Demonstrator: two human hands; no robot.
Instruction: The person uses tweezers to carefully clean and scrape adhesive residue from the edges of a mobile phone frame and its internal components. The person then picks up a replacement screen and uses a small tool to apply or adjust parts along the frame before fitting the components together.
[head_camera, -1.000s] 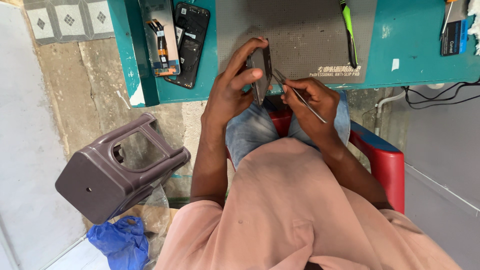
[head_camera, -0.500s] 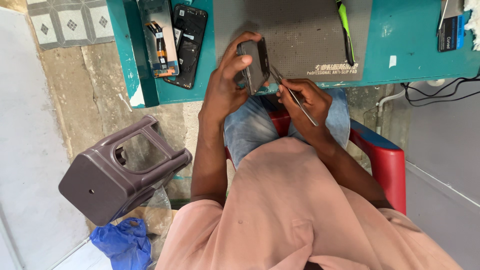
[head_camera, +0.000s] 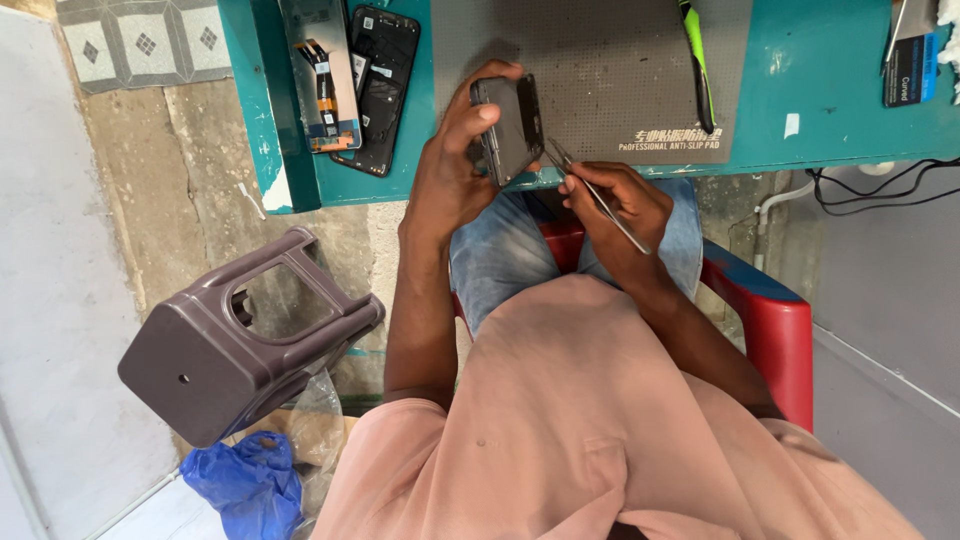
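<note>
My left hand grips a dark phone by its edges, tilted upright over the near edge of the teal table. My right hand pinches thin metal tweezers, whose tips touch the phone's right edge. Both hands hover above my lap, in front of a grey anti-slip mat.
An opened black phone body and a screen panel with flex cable lie on the table's left part. A green-handled tool rests on the mat. A purple plastic stool, blue bag and red chair surround me. Cables hang at right.
The phone has been turned more upright in my left hand and lifted slightly toward the mat. The tweezers stay at its edge.
</note>
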